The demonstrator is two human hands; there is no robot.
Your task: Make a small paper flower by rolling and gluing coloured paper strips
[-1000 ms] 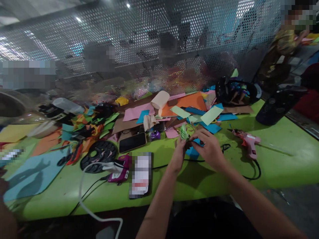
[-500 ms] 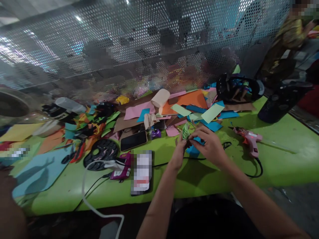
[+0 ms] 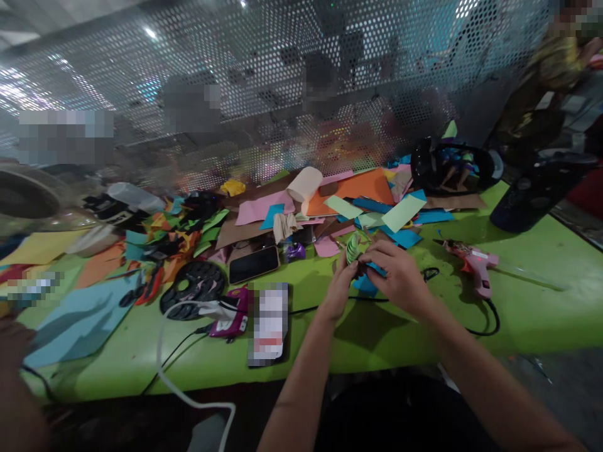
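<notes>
My left hand [image 3: 339, 290] is closed on a small light-green curled paper piece [image 3: 352, 249] with dark line-like folds, which stands up above the thumb and fingers. My right hand [image 3: 399, 275] meets it from the right, its thumb and fingers pinched together at the lower end of the piece. Something small and dark shows between the fingertips, too hidden to name. Under the hands lies a scrap of blue paper [image 3: 364, 286]. A pink glue gun [image 3: 481, 271] with a clear glue stick lies to the right of my right hand.
Coloured paper scraps [image 3: 362, 191] pile along the perforated metal panel [image 3: 282, 81]. Left of my hands are a dark phone [image 3: 254, 265], another phone [image 3: 268, 323], a purple-and-white power strip [image 3: 230, 319], a black palette [image 3: 195, 289] and scissors [image 3: 149, 285]. A dark tumbler [image 3: 530, 191] stands at right. Another person's hand [image 3: 14, 342] is at left.
My hands stay almost in place, the fingertips shifting slightly around the green paper piece. At the left edge the other person's hand has moved, and a dark cord now shows beside it.
</notes>
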